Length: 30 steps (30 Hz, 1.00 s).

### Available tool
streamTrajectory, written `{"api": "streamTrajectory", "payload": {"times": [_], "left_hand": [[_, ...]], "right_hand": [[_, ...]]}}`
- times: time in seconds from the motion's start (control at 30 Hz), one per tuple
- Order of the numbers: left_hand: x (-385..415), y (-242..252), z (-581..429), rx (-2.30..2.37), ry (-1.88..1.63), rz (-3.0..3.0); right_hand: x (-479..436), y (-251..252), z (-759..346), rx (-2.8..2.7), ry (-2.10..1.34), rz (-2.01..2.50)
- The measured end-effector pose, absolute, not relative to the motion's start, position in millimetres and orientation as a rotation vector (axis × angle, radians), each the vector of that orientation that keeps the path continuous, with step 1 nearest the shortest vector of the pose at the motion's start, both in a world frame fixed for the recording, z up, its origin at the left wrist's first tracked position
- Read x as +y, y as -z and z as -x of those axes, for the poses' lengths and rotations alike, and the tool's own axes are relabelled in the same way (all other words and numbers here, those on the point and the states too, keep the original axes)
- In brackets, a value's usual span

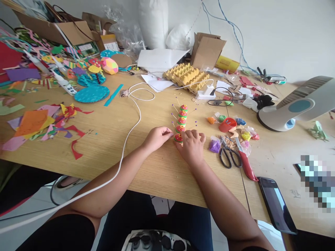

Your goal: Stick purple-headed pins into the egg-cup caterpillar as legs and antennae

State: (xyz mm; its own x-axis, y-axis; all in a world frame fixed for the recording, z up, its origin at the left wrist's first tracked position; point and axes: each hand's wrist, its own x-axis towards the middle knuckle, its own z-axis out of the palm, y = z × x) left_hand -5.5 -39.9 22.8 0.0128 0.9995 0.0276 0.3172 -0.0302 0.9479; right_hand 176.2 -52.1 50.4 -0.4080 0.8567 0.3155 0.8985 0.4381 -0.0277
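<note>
A row of red, green and yellow domed segments, like a caterpillar made from egg-carton cups [181, 120], lies on the table in front of me. Thin sticks with purple ball tips poke out from both its sides. My left hand [158, 138] is at the left of the nearest segment, thumb and fingers pinched on what looks like another purple-tipped stick, mostly hidden by the fingers. From the right, my right hand [192, 144] holds the near end of the caterpillar, its fingers bent over and covering part of it.
Right of the caterpillar lie purple clay [215, 144], black scissors [230, 153], a red-handled knife [247, 164], a red cup [227, 124] and a phone [277, 204]. A fan [295, 104] stands farther right. Yellow egg cartons [187, 76] sit behind. A white cable [128, 134] crosses my left arm.
</note>
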Motion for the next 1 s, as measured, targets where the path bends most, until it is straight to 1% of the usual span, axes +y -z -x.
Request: {"api": "streamTrajectory", "payload": {"times": [0.2, 0.47, 1.0], "left_hand": [[-41.1, -21.5, 0.4, 1.334, -1.045, -1.351], [-38.5, -16.1, 1.5, 1.316, -1.032, -1.335], [-37.4, -13.7, -3.1, 1.293, -1.135, -1.209]], "right_hand": [[-52.2, -50.5, -176.1, -2.424, 0.215, 1.514], [-51.8, -49.9, -175.8, -2.409, 0.196, 1.509], [-51.0, -48.9, -175.8, -2.398, 0.202, 1.523]]}}
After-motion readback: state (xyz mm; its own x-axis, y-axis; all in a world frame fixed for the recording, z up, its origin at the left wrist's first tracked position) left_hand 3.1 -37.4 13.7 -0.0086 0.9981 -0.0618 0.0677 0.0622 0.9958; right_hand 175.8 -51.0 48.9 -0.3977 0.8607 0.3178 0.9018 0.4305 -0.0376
